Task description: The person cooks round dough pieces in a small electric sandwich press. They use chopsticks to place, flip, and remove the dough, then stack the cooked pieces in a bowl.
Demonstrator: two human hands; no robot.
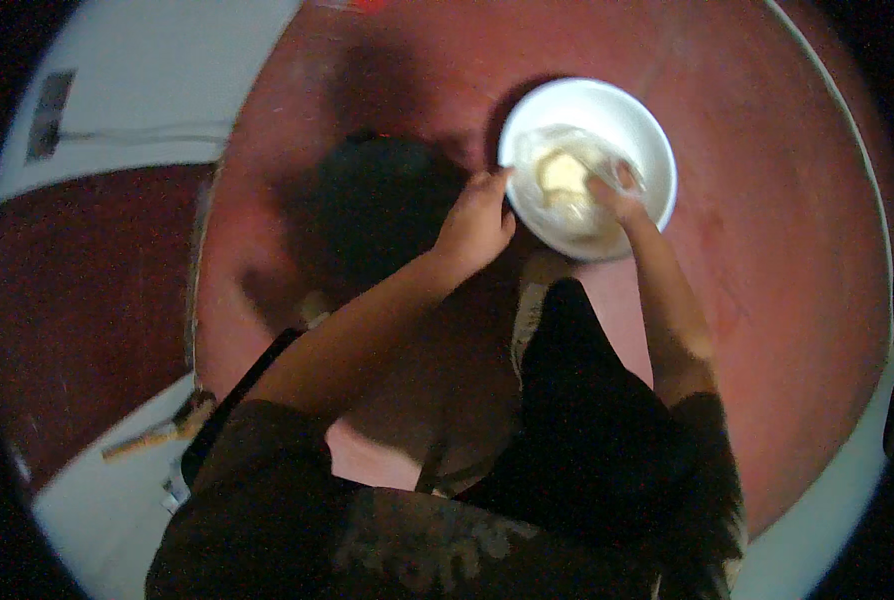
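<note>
A white round bowl [589,101] rests on the red surface in front of me. Inside it lies a pale yellow lump [565,176], perhaps dough, with clear plastic film or a bag [548,139] around it. My left hand [481,221] grips the bowl's left rim, thumb apart from the fingers. Reaching in over the near right rim, my right hand [618,191] has bent fingers at the right side of the lump, on the clear plastic. Blur hides exactly how its fingertips meet the plastic.
The red surface [762,225] spreads around the bowl, with dark shadows to its left. A wall outlet [51,116] with a cable [147,136] is at the upper left. A light brown wooden-looking piece [143,441] lies at the lower left.
</note>
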